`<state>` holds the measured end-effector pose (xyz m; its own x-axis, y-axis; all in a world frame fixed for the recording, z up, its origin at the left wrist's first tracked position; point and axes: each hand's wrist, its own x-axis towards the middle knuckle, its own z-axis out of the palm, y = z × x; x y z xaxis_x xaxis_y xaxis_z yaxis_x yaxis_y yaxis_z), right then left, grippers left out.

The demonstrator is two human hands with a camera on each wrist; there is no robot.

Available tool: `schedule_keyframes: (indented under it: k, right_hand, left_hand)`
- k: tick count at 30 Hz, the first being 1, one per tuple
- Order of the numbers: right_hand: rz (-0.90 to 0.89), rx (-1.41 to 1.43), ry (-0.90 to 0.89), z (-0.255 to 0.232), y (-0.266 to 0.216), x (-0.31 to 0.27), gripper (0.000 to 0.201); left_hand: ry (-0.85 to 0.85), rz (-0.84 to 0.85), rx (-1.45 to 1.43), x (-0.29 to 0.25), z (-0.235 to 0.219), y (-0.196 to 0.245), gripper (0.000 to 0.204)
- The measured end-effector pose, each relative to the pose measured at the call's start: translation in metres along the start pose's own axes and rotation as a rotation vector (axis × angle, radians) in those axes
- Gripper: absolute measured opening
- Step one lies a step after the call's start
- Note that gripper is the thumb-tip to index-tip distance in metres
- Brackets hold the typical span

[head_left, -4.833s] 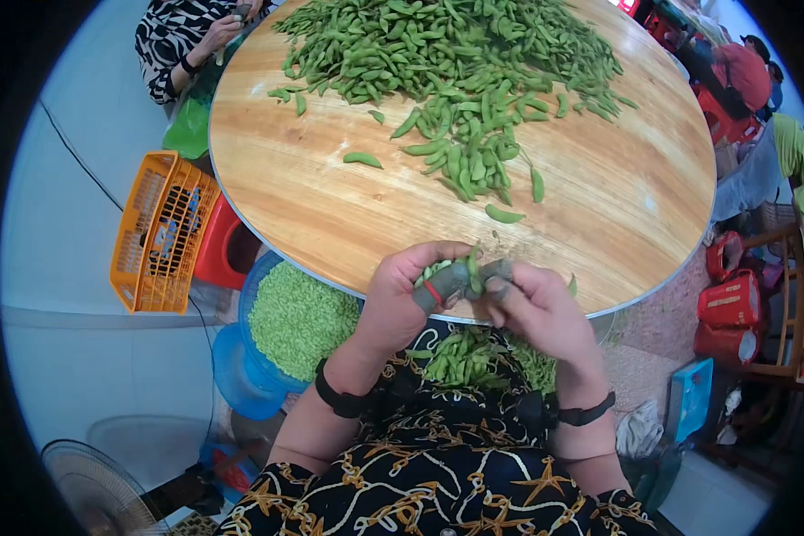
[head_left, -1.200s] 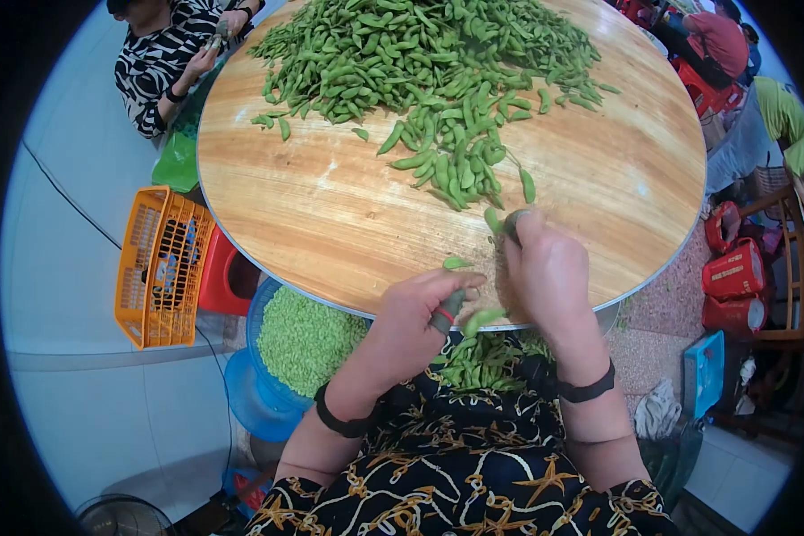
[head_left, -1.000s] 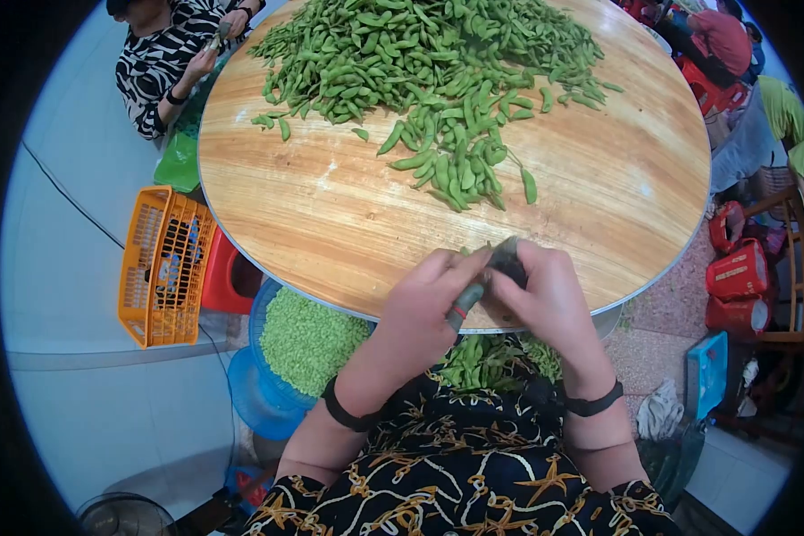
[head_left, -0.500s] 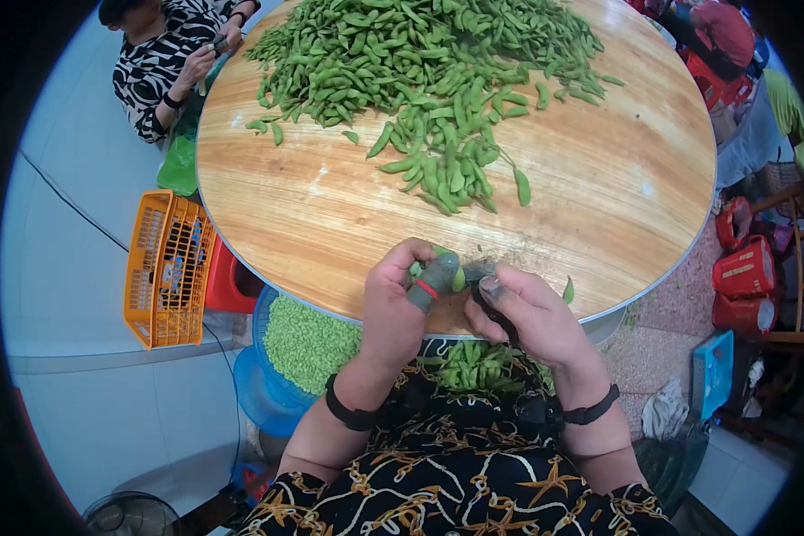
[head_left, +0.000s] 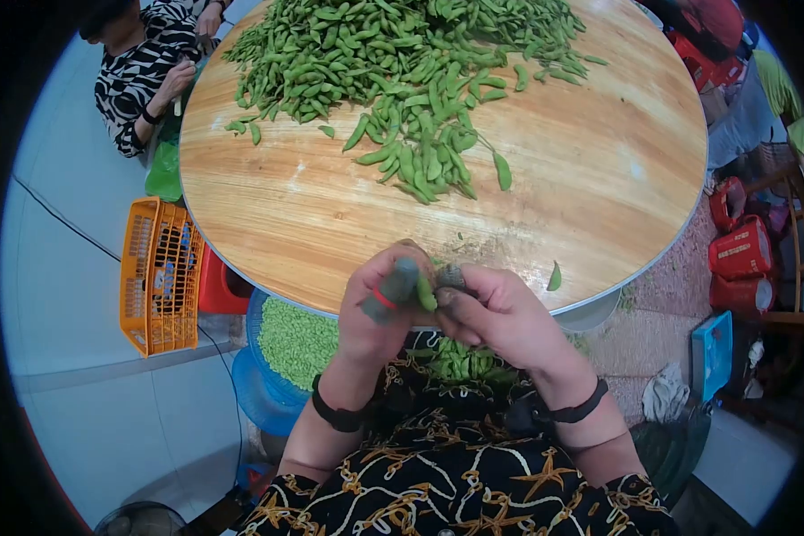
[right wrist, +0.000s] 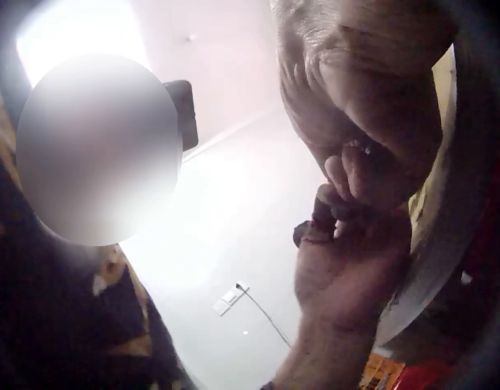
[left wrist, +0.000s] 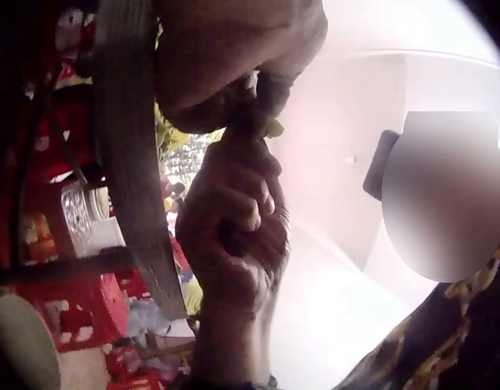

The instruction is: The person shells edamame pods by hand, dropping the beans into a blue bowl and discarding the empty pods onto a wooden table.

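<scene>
In the head view a green pod (head_left: pixel 426 291) is between the two hands at the table's near edge. The left hand (head_left: pixel 380 308) grips it, a dark cover with a red band on its thumb. Against the pod's right side, the right hand (head_left: pixel 500 313) pinches with dark-covered fingertips. In the left wrist view a bit of green (left wrist: pixel 272 128) shows between the hands; the right wrist view hides the pod. A large heap of pods (head_left: pixel 348 54) lies on the round wooden table (head_left: pixel 268 214), and more pods (head_left: pixel 463 362) lie in the lap.
One loose pod (head_left: pixel 555 276) lies right of the hands. A blue basket of shelled beans (head_left: pixel 295 344) stands below the table's left edge, near an orange crate (head_left: pixel 159 277) and a red stool (head_left: pixel 219 284). Another person (head_left: pixel 143 71) sits at the far left.
Since half a second ago, both hands have shifted slightly left in the head view, as have the table and heap. Earlier the right hand reached toward a loose pod, then came back to the left hand.
</scene>
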<state>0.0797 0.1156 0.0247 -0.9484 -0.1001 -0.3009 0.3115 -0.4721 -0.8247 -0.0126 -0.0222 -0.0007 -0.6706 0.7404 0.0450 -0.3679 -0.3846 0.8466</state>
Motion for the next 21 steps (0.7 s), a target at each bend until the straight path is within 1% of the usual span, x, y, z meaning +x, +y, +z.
schedule_keyframes:
  k: [1,2,3,4,5,6,7,9,10,12,13,15,16,18,19,21]
  right_hand:
    - [-0.171,-0.311,0.128,0.003,0.000,-0.001,0.009]
    - [-0.342,-0.626,0.252,0.005,0.001,-0.002,0.008]
    - [-0.341,-0.627,0.252,0.004,0.002,-0.002,0.008]
    - [-0.403,-0.742,0.320,0.003,0.004,-0.002,0.007]
    - [-0.469,-0.855,0.382,0.003,0.006,0.000,0.008]
    - [-0.471,-0.856,0.375,0.003,0.007,0.001,0.008]
    - [-0.465,-0.809,0.400,0.004,0.008,0.003,0.008]
    - [-0.442,-0.675,0.442,0.006,0.007,0.006,0.007]
    - [-0.444,-0.676,0.441,0.006,0.006,0.006,0.007]
    - [-0.351,-0.566,0.398,0.005,0.005,0.006,0.008]
    - [-0.351,-0.569,0.397,0.004,0.006,0.007,0.008]
    - [-0.453,-0.935,0.392,0.003,0.011,0.009,0.010]
    - [-0.454,-0.937,0.390,0.005,0.009,0.009,0.010]
    - [-0.435,-0.820,0.496,0.008,0.002,0.008,0.013]
    - [-0.435,-0.823,0.496,0.007,0.002,0.009,0.013]
    - [-0.501,-0.649,0.419,0.005,0.005,0.011,0.014]
  left_hand:
    - [0.000,-0.004,-0.004,-0.002,0.006,0.000,0.009]
    - [0.097,0.044,0.161,-0.005,0.017,0.000,0.010]
    - [0.195,0.094,0.328,-0.007,0.022,-0.001,0.013]
    - [0.197,0.096,0.327,-0.007,0.022,-0.001,0.013]
    - [0.246,0.060,0.428,-0.008,0.020,0.000,0.017]
    - [0.294,0.020,0.528,-0.009,0.019,-0.001,0.022]
    - [0.300,0.023,0.530,-0.009,0.018,0.000,0.022]
    - [0.280,0.000,0.372,-0.009,0.017,0.001,0.026]
    - [0.280,0.002,0.372,-0.009,0.014,0.000,0.026]
    - [0.196,0.015,0.283,-0.009,0.008,-0.003,0.025]
    - [0.197,0.017,0.281,-0.010,0.008,-0.004,0.025]
    - [0.274,-0.003,0.221,-0.009,0.009,-0.006,0.024]
    - [0.275,0.000,0.220,-0.009,0.007,-0.005,0.024]
    - [0.144,0.208,0.814,-0.007,0.003,0.001,0.025]
    - [0.144,0.209,0.812,-0.008,0.006,0.003,0.025]
    - [0.143,0.239,0.989,-0.010,0.016,0.008,0.032]
